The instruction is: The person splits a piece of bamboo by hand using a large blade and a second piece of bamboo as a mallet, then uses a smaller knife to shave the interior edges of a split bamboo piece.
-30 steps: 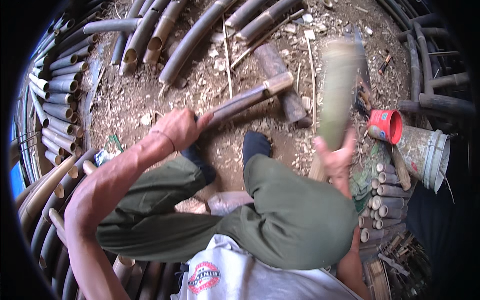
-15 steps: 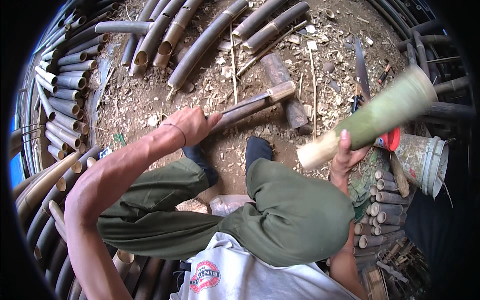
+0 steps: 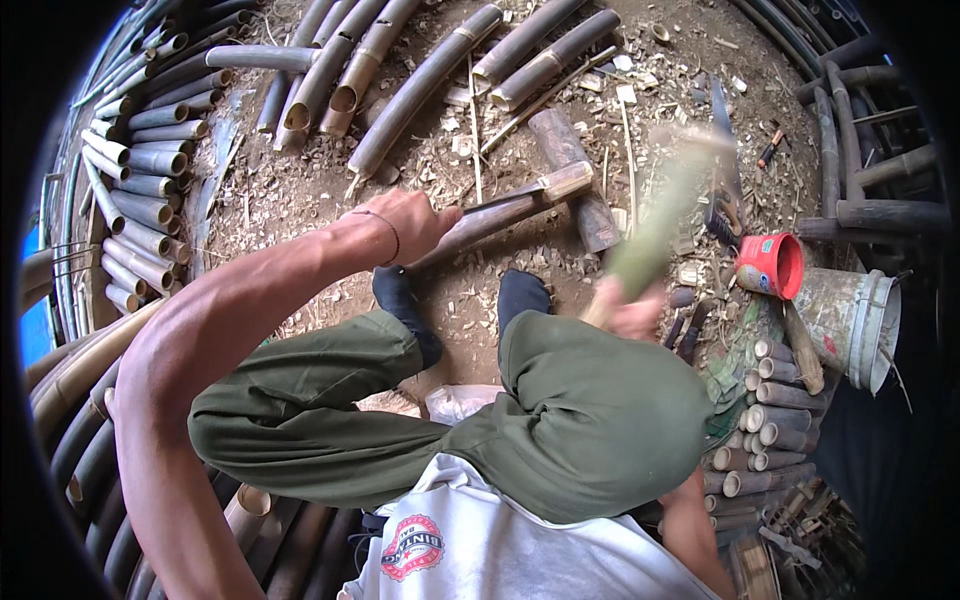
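My left hand (image 3: 405,222) is closed around the grip of a chisel (image 3: 500,198). Its long narrow blade lies along the top of a dark bamboo piece (image 3: 485,228), with the tip near the pale cut end. That end rests on a short dark log (image 3: 600,225) on the ground. In my right hand (image 3: 635,315) is a green bamboo mallet (image 3: 650,220), gripped by its thin pale handle. Motion blurs the mallet and my right fingers. Its thick head is raised to the right of the bamboo piece, apart from it.
Beyond my feet lie several dark bamboo lengths (image 3: 425,90). To the right are a saw (image 3: 728,140), a red tub (image 3: 768,265), a dirty white bucket (image 3: 850,320) and stacked short bamboo pieces (image 3: 785,420). More bamboo (image 3: 150,215) is piled left. Wood chips cover the ground.
My right hand has swung the bamboo mallet leftward, from beside the red tub toward the log, and tipped it more upright. My left hand and the chisel have hardly moved.
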Demonstrator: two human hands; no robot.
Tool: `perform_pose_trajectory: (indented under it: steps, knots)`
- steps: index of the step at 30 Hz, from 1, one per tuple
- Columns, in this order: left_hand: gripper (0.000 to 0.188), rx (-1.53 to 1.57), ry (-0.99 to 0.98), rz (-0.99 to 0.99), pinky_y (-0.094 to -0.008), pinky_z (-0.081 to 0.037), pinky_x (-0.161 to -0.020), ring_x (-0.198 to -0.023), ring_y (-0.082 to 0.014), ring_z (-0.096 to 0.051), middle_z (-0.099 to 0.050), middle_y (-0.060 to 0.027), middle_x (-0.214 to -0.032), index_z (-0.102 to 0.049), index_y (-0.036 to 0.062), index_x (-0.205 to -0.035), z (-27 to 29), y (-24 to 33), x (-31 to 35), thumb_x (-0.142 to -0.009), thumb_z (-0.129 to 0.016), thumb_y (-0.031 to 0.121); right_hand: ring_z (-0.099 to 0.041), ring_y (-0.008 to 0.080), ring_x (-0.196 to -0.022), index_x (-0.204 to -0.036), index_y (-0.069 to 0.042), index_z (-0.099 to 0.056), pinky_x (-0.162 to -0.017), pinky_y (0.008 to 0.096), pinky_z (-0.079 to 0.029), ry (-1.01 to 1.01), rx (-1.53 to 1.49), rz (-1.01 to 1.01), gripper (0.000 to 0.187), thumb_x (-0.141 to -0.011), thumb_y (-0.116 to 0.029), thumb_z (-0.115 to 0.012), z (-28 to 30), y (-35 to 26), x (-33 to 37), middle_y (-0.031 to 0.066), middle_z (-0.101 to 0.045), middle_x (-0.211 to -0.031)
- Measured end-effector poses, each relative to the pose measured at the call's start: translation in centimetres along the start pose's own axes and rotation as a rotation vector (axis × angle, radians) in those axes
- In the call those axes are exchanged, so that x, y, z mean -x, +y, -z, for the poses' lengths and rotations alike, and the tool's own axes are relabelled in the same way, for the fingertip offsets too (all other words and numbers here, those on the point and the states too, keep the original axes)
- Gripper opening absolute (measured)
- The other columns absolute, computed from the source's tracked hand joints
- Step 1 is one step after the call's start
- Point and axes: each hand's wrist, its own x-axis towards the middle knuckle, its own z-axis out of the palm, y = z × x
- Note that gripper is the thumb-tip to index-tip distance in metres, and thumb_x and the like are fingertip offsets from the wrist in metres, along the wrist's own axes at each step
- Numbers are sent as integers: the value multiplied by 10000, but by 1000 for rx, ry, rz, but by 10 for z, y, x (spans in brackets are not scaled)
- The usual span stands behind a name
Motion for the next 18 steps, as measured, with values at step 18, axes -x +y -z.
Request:
perform_pose_trajectory:
  steps: [18]
  knots:
    - [715, 50, -30, -19, -380, -542, -484, -543, -238, -642, -647, -150, -678, -685, -35, -793, 22, -5, 7, -955, -422, 610, -619, 339, -1074, -1484, -73, -257, -930, 416, -501, -45, 14, 104, 902, -740, -214, -748, 2, -36, 4, 234, -581, -1220]
